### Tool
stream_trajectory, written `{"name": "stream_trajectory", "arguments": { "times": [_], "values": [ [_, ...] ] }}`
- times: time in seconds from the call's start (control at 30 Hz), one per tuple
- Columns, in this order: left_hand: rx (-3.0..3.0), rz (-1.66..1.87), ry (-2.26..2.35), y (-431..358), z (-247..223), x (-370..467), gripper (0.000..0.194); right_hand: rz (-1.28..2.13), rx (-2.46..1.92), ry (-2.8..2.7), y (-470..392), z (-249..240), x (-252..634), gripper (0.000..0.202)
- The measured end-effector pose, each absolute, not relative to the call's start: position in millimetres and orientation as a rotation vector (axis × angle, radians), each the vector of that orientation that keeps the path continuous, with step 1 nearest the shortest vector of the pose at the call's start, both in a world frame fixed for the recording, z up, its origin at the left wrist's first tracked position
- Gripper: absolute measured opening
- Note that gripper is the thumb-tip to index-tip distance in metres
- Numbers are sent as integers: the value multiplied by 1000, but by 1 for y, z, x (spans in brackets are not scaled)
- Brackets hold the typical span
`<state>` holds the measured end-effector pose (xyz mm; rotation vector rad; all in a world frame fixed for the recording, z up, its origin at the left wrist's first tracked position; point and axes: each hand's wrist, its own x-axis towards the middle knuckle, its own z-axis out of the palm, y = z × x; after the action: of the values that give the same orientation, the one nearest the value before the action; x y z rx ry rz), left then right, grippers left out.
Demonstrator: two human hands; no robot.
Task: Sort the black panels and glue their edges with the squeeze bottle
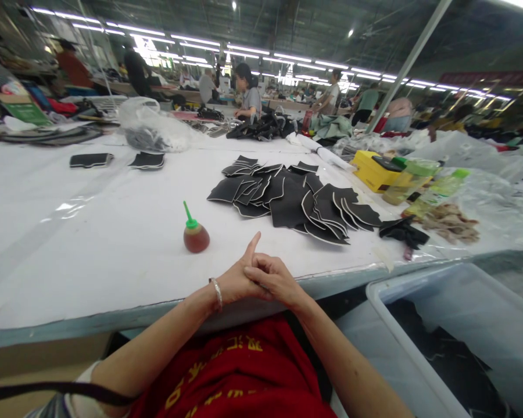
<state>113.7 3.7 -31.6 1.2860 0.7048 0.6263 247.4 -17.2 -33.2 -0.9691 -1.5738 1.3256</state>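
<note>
My left hand (237, 281) and my right hand (275, 280) are clasped together at the table's front edge. On the left wrist is a silvery bracelet (217, 293). One left digit points up, while the other left fingers fold into the clasp and are partly hidden. The right fingers and thumb close around the left hand. No tool or material shows in either hand. Just beyond them lies a spread pile of black pieces with pale edges (287, 200). To the left of the hands stands a small squeeze bottle (196, 238) with reddish-brown liquid and a green nozzle.
Two small black stacks (91, 160) lie farther left on the white-covered table (113, 244). A yellow box (372, 171), bottles (436, 191) and a crumpled tan cloth (451, 223) are at right. Below the edge, a pale bin (405, 342) holds black pieces. Several people work beyond.
</note>
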Motion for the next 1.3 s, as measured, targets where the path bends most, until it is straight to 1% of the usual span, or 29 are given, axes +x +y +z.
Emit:
{"name": "stream_trajectory", "arguments": {
  "times": [0.13, 0.3, 0.37, 0.47, 0.57, 0.63, 0.77, 0.87, 0.93, 1.03, 1.2, 1.3],
  "values": [
    [1215, 584, 745, -2, -20, 108, 146, 1400, -820, -1582, -19, -41, 256, 33],
    [1231, 650, 728, 3, -29, 102, 144, 1363, -967, -1301, -25, -46, 270, 30],
    [1269, 666, 759, 7, -34, 101, 143, 1325, -1025, -1363, -30, -42, 273, 31],
    [1266, 656, 769, 10, -36, 100, 146, 1255, -1056, -1655, -39, -34, 271, 28],
    [1235, 653, 766, 9, -31, 101, 141, 1088, -1027, -1807, -46, -29, 264, 20],
    [1190, 643, 756, 7, -28, 102, 134, 870, -998, -1892, -48, -31, 260, 19],
    [1047, 609, 773, 3, -27, 102, 128, 499, -970, -2099, -45, -40, 259, 25],
    [923, 577, 803, -1, -26, 104, 118, 345, -992, -2188, -41, -44, 262, 24],
    [830, 586, 816, -2, -24, 106, 108, 315, -1041, -2182, -39, -43, 264, 22],
    [757, 655, 837, -2, -22, 107, 95, 459, -1138, -1950, -38, -40, 267, 24],
    [838, 720, 897, 0, -22, 103, 72, 919, -1099, -1195, -40, -40, 265, 26],
    [935, 740, 915, 0, -24, 104, 64, 1191, -1096, -1056, -42, -43, 256, 34]
  ]
}}
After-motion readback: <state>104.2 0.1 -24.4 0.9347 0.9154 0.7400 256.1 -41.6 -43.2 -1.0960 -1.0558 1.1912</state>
